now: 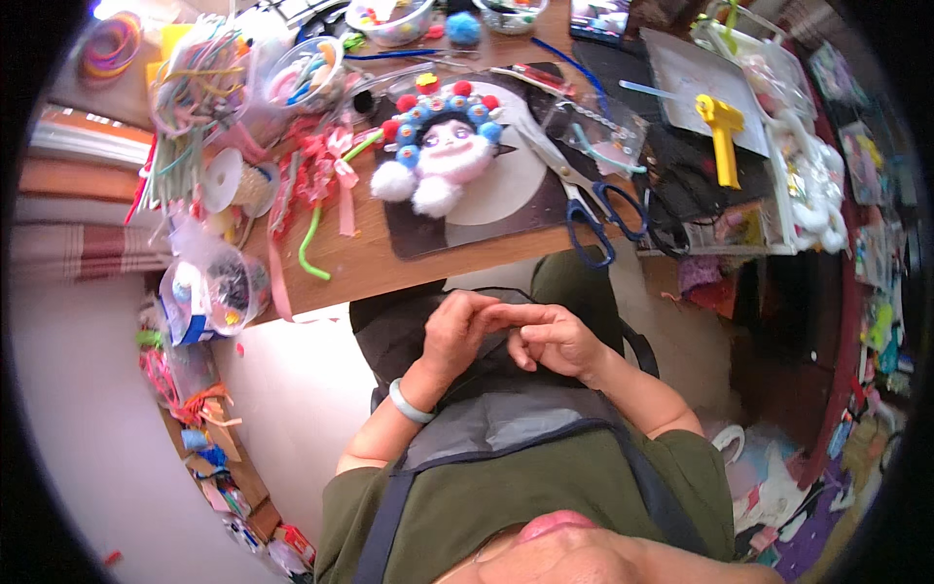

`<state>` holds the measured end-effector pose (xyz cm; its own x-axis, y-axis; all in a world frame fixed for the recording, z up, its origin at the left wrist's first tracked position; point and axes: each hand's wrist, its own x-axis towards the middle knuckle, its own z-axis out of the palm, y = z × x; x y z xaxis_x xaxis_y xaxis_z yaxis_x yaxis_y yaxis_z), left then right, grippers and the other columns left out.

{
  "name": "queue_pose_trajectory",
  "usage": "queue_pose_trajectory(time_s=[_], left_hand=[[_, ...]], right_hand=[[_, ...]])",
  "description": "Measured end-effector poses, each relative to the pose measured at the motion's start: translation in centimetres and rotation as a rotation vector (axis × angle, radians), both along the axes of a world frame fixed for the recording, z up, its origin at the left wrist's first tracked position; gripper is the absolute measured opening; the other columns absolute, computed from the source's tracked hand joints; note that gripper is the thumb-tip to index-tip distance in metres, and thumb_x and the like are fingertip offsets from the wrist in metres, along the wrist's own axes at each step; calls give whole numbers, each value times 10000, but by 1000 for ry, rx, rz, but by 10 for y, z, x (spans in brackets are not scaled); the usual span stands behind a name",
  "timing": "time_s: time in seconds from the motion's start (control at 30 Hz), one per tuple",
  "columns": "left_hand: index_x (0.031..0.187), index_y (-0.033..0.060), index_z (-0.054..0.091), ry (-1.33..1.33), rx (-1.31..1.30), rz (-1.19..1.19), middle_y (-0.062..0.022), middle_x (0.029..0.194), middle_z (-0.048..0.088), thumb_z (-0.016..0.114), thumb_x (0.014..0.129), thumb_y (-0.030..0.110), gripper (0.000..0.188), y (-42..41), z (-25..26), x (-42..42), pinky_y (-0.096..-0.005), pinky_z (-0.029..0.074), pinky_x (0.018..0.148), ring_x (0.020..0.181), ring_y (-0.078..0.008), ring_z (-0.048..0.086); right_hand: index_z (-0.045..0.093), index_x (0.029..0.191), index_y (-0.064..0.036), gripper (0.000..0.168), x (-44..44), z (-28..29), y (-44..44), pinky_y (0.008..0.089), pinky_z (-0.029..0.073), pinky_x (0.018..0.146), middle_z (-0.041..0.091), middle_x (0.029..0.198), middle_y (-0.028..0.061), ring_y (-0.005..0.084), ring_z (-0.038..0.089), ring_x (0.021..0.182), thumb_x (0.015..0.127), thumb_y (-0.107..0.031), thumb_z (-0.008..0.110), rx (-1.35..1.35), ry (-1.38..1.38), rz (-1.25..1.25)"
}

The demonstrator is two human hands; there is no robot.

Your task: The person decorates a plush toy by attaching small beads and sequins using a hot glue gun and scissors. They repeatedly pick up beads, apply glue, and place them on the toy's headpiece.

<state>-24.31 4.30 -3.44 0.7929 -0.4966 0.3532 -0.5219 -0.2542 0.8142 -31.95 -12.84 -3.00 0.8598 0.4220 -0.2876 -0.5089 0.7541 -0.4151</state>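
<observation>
Over my apron-covered lap, in front of the table edge, my left hand (456,332) and my right hand (558,336) touch at the fingertips. The fingers of the left are bent; those of the right reach across to it. Whether anything small lies between them I cannot tell. On a dark mat with a pale circle (503,197) lies a doll's head (449,142) with a headdress of blue and red pom-poms and white fluffy balls below. Large scissors (565,171) with dark blue handles lie right of it, their handles at the table edge.
A yellow glue gun (724,139) lies at the right near a white basket (781,219). Red ribbons (310,171), a green pipe cleaner (312,248), a spool (225,177) and a tub of pipe cleaners (201,95) crowd the left. A phone (600,18) stands at the back.
</observation>
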Motion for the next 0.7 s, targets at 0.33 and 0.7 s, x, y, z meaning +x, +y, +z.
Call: queue_pose_trajectory(time_s=[0.33, 0.7], left_hand=[[770, 3, 586, 174, 538, 173, -163, 716, 574, 623, 829, 77, 101, 43, -28, 3, -364, 455, 570, 621, -321, 558], [772, 55, 626, -45, 530, -89, -72, 733, 635, 720, 728, 77, 105, 13, 27, 3, -303, 459, 578, 680, -235, 607]], right_hand=[[559, 887, -7, 140, 5, 3, -17, 206, 397, 426, 579, 650, 45, 96, 504, 441, 927, -137, 526, -454, -161, -78], [573, 1078, -8, 223, -19, -37, -45, 265, 462, 562, 630, 760, 54, 121, 589, 669, 878, -101, 544, -1086, -137, 46]])
